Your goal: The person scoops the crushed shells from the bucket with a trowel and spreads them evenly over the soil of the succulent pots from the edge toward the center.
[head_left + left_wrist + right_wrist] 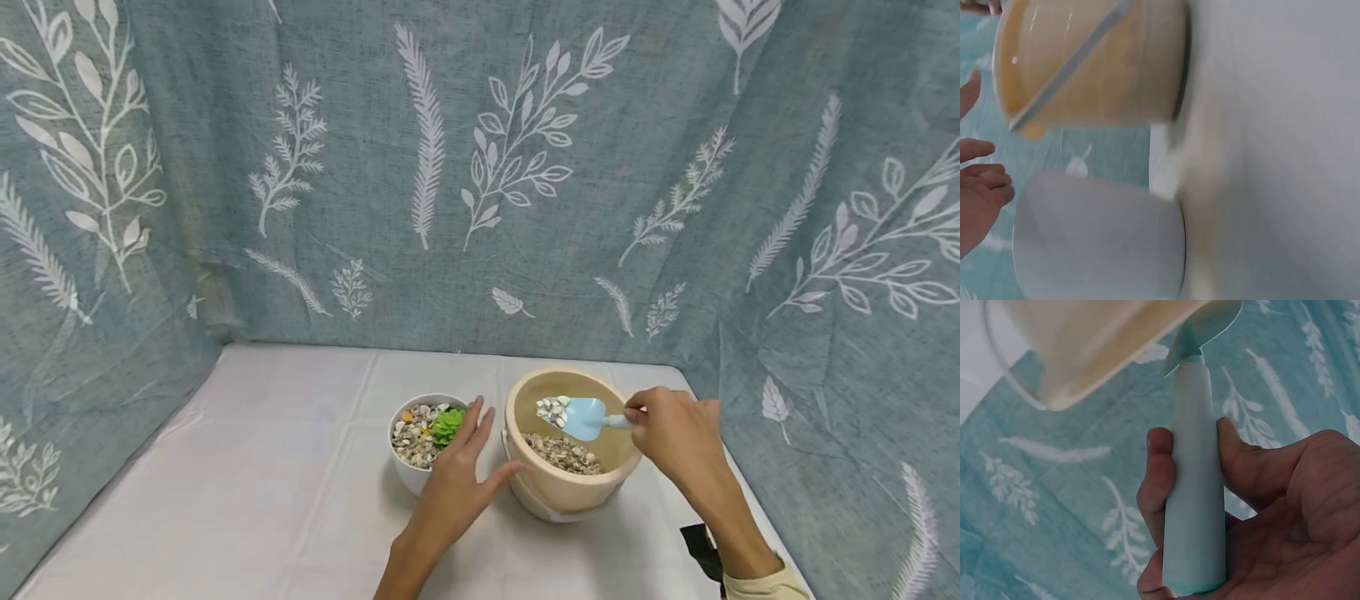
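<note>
My right hand [678, 433] grips the handle of a light blue hand trowel [585, 418], holding it over the cream bucket [551, 493]. Small pale stones [553, 411] are heaped on the trowel's tip. In the right wrist view, thumb and fingers wrap the thick trowel handle [1194, 481]. My left hand [457, 487] is spread, fingers extended, between the bucket and a white pot [411, 477]. That pot holds mixed pebbles [411, 439] and a bright green succulent [448, 425], partly covered by the left fingers. More gravel [562, 452] lies at the bottom of the bucket.
A white cloth [285, 467] covers the table under both containers. Blue-green leaf-print curtains [375, 183] rise behind and along both sides. The bucket's grey carrying handle [1072, 65] hangs slanted across its side. Something black [702, 550] shows beside the right wrist.
</note>
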A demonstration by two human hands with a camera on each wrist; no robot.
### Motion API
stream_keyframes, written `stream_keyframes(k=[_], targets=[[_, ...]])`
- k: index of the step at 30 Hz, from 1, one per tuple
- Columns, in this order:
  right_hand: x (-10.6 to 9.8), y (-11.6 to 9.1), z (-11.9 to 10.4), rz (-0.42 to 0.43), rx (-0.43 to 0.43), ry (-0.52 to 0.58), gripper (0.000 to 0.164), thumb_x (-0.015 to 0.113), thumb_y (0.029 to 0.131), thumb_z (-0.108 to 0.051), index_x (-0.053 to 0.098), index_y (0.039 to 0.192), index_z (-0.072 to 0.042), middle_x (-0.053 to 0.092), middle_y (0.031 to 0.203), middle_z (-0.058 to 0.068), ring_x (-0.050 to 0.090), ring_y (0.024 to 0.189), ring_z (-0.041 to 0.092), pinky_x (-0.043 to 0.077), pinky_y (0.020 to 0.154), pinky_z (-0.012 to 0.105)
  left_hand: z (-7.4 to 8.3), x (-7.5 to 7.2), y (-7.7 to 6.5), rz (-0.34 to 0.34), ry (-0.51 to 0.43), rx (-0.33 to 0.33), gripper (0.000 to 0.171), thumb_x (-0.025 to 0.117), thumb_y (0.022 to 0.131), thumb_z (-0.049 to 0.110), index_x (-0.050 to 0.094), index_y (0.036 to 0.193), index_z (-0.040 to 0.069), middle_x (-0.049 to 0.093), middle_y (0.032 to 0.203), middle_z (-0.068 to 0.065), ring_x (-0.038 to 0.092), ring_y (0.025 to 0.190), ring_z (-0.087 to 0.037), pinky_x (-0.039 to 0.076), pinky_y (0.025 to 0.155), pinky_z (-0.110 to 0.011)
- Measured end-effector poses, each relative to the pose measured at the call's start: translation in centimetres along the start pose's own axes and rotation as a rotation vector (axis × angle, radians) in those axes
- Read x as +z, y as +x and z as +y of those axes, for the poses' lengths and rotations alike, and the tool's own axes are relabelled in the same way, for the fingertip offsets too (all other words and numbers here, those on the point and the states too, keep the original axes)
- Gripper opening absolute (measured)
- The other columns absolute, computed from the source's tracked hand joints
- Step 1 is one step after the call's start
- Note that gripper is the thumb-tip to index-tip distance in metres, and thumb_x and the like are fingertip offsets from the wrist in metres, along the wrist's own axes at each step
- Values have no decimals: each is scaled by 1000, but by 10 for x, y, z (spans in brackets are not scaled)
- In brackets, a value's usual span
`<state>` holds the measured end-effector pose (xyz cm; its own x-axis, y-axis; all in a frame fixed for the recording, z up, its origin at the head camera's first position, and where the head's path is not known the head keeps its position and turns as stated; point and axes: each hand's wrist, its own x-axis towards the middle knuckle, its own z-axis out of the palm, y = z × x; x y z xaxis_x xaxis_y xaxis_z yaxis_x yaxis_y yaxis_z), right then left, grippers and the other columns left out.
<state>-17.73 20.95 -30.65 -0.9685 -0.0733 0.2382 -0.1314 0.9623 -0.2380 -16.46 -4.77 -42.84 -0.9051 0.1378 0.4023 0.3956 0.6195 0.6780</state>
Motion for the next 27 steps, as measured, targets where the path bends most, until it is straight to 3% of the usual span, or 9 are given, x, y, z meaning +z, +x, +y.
stream_keyframes(k=[5, 8, 11, 13, 15, 17, 20, 23, 27], targets=[[-4, 14, -17, -24, -48, 43, 12, 72, 94, -9, 84, 94, -11, 78, 78, 3, 58, 66, 19, 31, 69, 43, -21, -27, -4, 156, -23, -152, 87, 79, 94, 36, 38, 159, -3, 26, 172, -24, 28, 159, -46, 40, 121, -61], [2, 25, -29, -55, -86, 71, 13, 71, 95, -9, 84, 93, -10, 78, 78, 3, 58, 66, 19, 33, 74, 47, -31, -39, -6, 137, -39, -286, 107, 85, 86, 43, 27, 163, -5, 15, 173, -30, 14, 161, -51, 32, 123, -67], [11, 36, -43, -90, -119, 69, 14, 70, 96, -8, 84, 92, -10, 78, 79, 4, 56, 65, 20, 32, 75, 47, -39, -43, -6, 48, -61, -393, 126, 90, 77, 49, 18, 165, -5, 7, 173, -33, 7, 160, -55, 28, 124, -69], [18, 43, -53, -113, -147, 67, 16, 70, 95, -6, 84, 89, -10, 76, 76, 4, 53, 63, 20, 30, 76, 48, -44, -43, -8, -7, -76, -420, 132, 92, 74, 51, 13, 166, -4, 7, 172, -33, 14, 158, -57, 33, 122, -69], [26, 52, -65, -135, -172, 54, 24, 66, 92, 0, 81, 77, -12, 70, 69, 2, 48, 62, 19, 37, 83, 56, -49, -43, -10, -51, -87, -425, 134, 91, 75, 52, 11, 166, -4, 9, 172, -32, 24, 155, -57, 40, 118, -67], [35, 61, -76, -172, -190, 42, 35, 60, 89, 4, 69, 62, -16, 55, 59, -3, 38, 61, 17, 36, 89, 63, -51, -44, -12, -70, -90, -425, 134, 90, 76, 54, 9, 166, -3, 13, 172, -31, 34, 151, -57, 45, 113, -65], [45, 73, -95, -240, -196, 14, 42, 55, 86, 5, 49, 54, -21, 42, 57, -6, 33, 63, 15, 29, 109, 84, -53, -47, -14, -63, -76, -427, 132, 89, 77, 54, 11, 166, -3, 21, 171, -31, 42, 147, -55, 48, 110, -63], [51, 82, -113, -304, -193, -33, 39, 62, 93, -2, 61, 58, -20, 56, 62, -7, 45, 64, 14, 30, 112, 82, -54, -52, -16, -47, -56, -434, 131, 90, 77, 54, 13, 166, -4, 26, 169, -31, 45, 144, -56, 49, 108, -64], [52, 89, -132, -375, -203, -114, 16, 70, 99, -15, 82, 90, -19, 78, 90, -4, 64, 78, 19, 42, 105, 67, -56, -59, -18, -32, -48, -440, 130, 90, 77, 54, 14, 165, -5, 27, 169, -31, 46, 143, -56, 50, 108, -64]])
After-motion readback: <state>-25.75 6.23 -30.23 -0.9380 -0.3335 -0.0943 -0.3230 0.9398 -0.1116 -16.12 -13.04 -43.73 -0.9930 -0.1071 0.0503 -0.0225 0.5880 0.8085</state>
